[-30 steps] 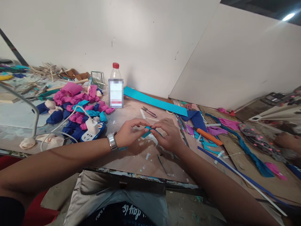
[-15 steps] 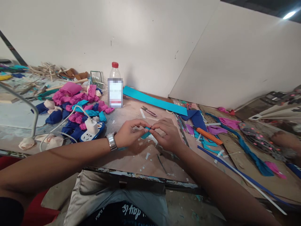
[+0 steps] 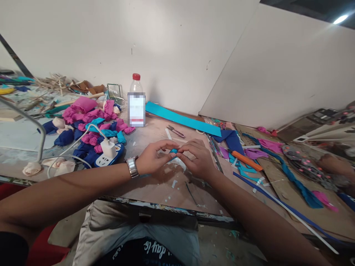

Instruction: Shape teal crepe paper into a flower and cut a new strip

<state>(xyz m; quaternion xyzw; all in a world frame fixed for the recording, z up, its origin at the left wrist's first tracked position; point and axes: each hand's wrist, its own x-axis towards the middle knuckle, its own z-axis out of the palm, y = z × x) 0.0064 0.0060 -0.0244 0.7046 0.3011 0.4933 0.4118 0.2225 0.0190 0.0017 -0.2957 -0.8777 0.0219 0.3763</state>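
Observation:
Between my fingertips is a small crumpled piece of turquoise paper (image 3: 173,151), partly covered by the fingers. My left hand (image 3: 153,158), with a metal watch at the wrist, pinches it from the left. From the right, the thumb and fingertips of my right hand (image 3: 195,157) close on it too. A pair of thread snips (image 3: 176,131) lies on the table just beyond the hands. Below the fingers sits a small whitish scrap (image 3: 180,164) on the tabletop.
Pink, blue and cream crumpled pieces (image 3: 85,114) heap at the left, beside a power strip (image 3: 107,158). A red-capped bottle (image 3: 136,105) and a long turquoise strip (image 3: 183,119) stand behind. An orange cutter (image 3: 246,160) lies right. Another person's hand (image 3: 337,164) shows far right.
The turquoise piece has gone from a flatter flap pointing down to a small, tight bunch between the fingertips. Both hands stay in nearly the same place.

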